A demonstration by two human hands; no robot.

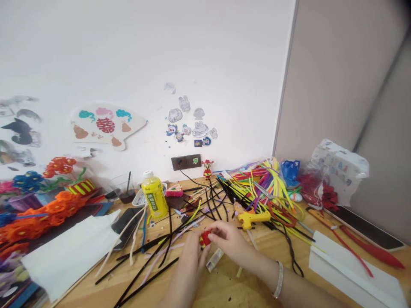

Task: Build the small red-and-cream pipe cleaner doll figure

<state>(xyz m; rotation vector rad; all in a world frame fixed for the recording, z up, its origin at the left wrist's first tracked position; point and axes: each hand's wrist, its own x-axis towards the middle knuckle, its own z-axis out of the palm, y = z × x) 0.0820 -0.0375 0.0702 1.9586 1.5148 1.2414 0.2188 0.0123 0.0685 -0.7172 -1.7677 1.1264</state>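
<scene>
Small red piece (206,238) held between both hands over a littered table

The small red piece, marked with yellow on its left side, is enclosed between the left hand (192,248) and the right hand (228,240). It is gripped in the bent fingers of the left hand, while its red face is pinched by the right fingertips from the right; neither hand can be called nearer, as it is touched by both. Its long axis cannot be told, since most of it is covered by fingers.

Below the hands, bare wood of the table (253,280) is seen, with a small clear case (214,260) laid just beside the left wrist. Beyond the right hand, a yellow glue gun (254,219) is set down near a heap of coloured pipe cleaners (278,182). Black stems (144,267) are strewn to the left, and a drink bottle (155,197) is stood behind them. At the back, a little red figure (207,168) is placed upright by the white wall (224,47).
</scene>
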